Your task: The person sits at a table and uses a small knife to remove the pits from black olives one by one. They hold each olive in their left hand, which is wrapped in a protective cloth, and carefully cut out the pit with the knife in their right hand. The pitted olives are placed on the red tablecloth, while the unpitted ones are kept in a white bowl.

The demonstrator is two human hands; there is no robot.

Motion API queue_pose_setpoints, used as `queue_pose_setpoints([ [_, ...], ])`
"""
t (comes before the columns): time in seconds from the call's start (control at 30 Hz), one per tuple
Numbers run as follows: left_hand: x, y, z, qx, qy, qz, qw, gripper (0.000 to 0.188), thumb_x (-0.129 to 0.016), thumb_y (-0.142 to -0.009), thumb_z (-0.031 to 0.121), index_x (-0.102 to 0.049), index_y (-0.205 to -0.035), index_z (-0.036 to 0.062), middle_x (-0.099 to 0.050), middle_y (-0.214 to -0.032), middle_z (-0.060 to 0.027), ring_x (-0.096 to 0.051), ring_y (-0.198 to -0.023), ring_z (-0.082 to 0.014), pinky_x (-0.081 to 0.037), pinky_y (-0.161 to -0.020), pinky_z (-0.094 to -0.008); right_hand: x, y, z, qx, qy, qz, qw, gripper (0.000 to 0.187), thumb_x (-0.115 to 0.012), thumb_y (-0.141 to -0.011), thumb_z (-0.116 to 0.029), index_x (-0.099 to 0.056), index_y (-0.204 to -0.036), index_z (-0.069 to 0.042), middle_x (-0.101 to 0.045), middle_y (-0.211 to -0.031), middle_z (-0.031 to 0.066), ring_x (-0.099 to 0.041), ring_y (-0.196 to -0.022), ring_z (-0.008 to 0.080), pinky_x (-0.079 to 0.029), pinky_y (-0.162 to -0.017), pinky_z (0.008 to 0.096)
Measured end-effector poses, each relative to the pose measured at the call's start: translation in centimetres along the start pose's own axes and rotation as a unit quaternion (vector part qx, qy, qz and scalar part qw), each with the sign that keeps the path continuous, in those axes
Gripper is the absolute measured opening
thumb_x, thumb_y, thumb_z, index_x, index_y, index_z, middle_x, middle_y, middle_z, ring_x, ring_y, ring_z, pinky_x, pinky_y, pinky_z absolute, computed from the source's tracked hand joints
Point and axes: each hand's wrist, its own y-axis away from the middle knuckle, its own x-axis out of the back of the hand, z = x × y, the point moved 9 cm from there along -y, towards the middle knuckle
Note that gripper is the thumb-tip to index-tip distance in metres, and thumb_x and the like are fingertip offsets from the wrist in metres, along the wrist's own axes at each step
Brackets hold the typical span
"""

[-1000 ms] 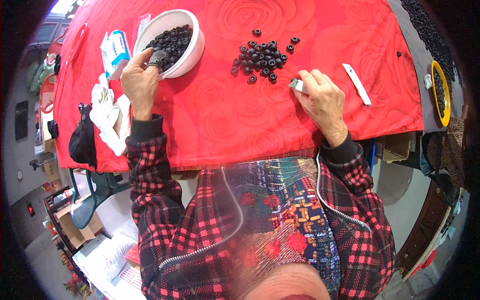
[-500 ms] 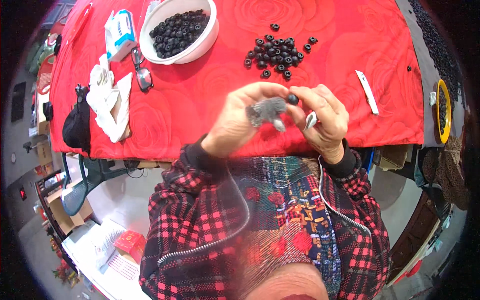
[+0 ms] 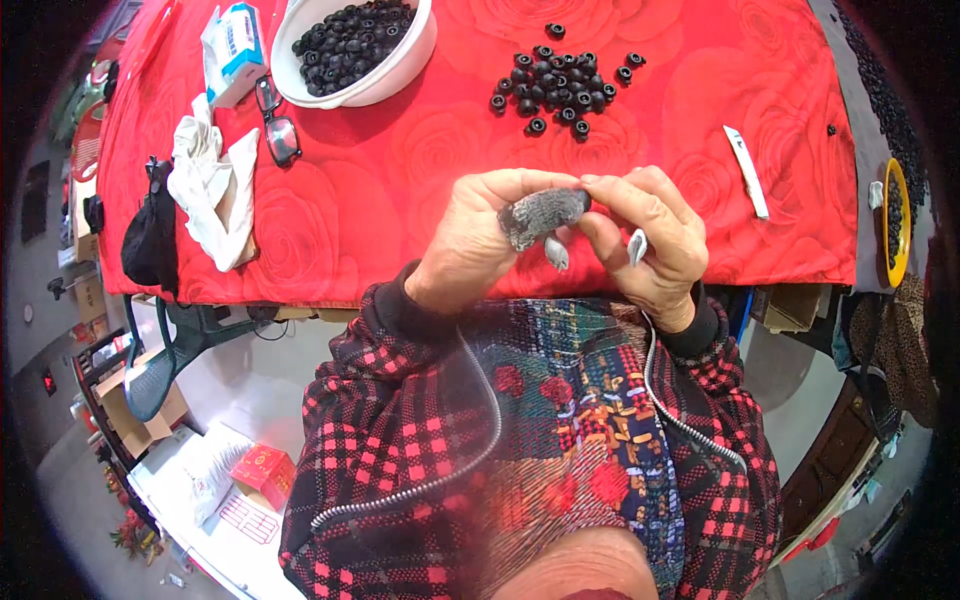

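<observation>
My left hand (image 3: pixel 462 235) is closed around a fuzzy dark-grey piece that looks like fabric (image 3: pixel 540 217), above the near edge of the table. A pale grey tip (image 3: pixel 557 253) shows below that piece; I cannot tell what it is. The fingertips of my right hand (image 3: pixel 660 225) pinch a small black round part (image 3: pixel 584 199) against the grey piece's end, mostly covered. Something small and whitish (image 3: pixel 637 247) shows at my right hand's lower fingers. Beyond both hands, a loose pile of black round parts with holes (image 3: pixel 552 90) lies on the red cloth.
A white bowl (image 3: pixel 424 55) of similar black parts stands at the back left. Beside it are a tissue pack (image 3: pixel 236 55), glasses (image 3: pixel 282 138), white gloves (image 3: pixel 240 190) and a black cloth item (image 3: pixel 148 235). A white strip (image 3: pixel 746 172) and a yellow-rimmed basin (image 3: pixel 907 225) are on the right.
The black part now sits against the end of the grey piece and shows less. The grey piece has turned, showing a broader side. My hands remain close together.
</observation>
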Motion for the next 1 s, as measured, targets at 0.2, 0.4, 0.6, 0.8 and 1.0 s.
queue_pose_setpoints([
  [0.2, -0.5, 0.4, 0.0, 0.025, -0.035, -0.007, 0.999, 0.025, -0.063, -0.088, 0.009, -0.061, -0.108, -0.0053, -0.065, -0.091, -0.0088, -0.063, -0.07, -0.0137, -0.054, -0.062, -0.0262, 0.2, 0.1, 0.7, -0.068, -0.051, -0.019, 0.996, 0.038, -0.08, -0.062, 0.0, -0.067, -0.098, -0.003, -0.061, -0.074, 0.0077, -0.058, -0.059, 0.0163, -0.045, -0.051, 0.0267],
  [0.4, -0.7, 0.5, -0.7, 0.082, -0.084, -0.04, 0.992, 0.027, -0.063, -0.086, 0.007, -0.06, -0.112, -0.0004, -0.067, -0.095, -0.0107, -0.065, -0.076, -0.0168, -0.054, -0.065, -0.0291, 0.3, 0.1, 0.1, -0.011, -0.074, -0.012, 0.997, 0.037, -0.079, -0.062, 0.002, -0.068, -0.097, -0.001, -0.06, -0.071, 0.007, -0.056, -0.058, 0.0161, -0.043, -0.049, 0.0268],
  [0.6, -0.7, 0.9, -1.6, 0.082, 0.016, -0.034, 0.996, 0.028, -0.062, -0.088, 0.013, -0.06, -0.112, -0.0008, -0.066, -0.096, -0.0104, -0.065, -0.077, -0.0176, -0.054, -0.062, -0.0302, 0.7, 0.7, -0.8, 0.052, -0.029, 0.004, 0.998, 0.037, -0.078, -0.06, 0.005, -0.068, -0.095, 0.001, -0.058, -0.069, 0.0086, -0.055, -0.055, 0.0185, -0.042, -0.045, 0.0274],
  [0.8, -0.9, 0.7, -0.3, 0.026, -0.016, -0.008, 1.0, 0.028, -0.063, -0.087, 0.015, -0.061, -0.11, -0.0015, -0.065, -0.097, -0.0102, -0.064, -0.077, -0.0175, -0.054, -0.062, -0.0309, 1.0, 0.8, 1.6, -0.122, -0.132, -0.032, 0.983, 0.028, -0.067, -0.075, -0.004, -0.059, -0.1, 0.002, -0.056, -0.079, 0.0101, -0.055, -0.068, 0.0173, -0.042, -0.057, 0.0277],
  [1.0, -0.8, 0.6, -0.2, 0.016, -0.051, -0.002, 0.999, 0.028, -0.063, -0.087, 0.013, -0.061, -0.111, -0.0018, -0.065, -0.094, -0.0103, -0.062, -0.074, -0.0173, -0.053, -0.063, -0.0312, -0.3, 1.0, 2.8, -0.193, -0.122, -0.14, 0.964, 0.015, -0.05, -0.091, -0.008, -0.054, -0.101, 0.003, -0.056, -0.086, 0.0119, -0.056, -0.076, 0.0208, -0.044, -0.066, 0.03],
])
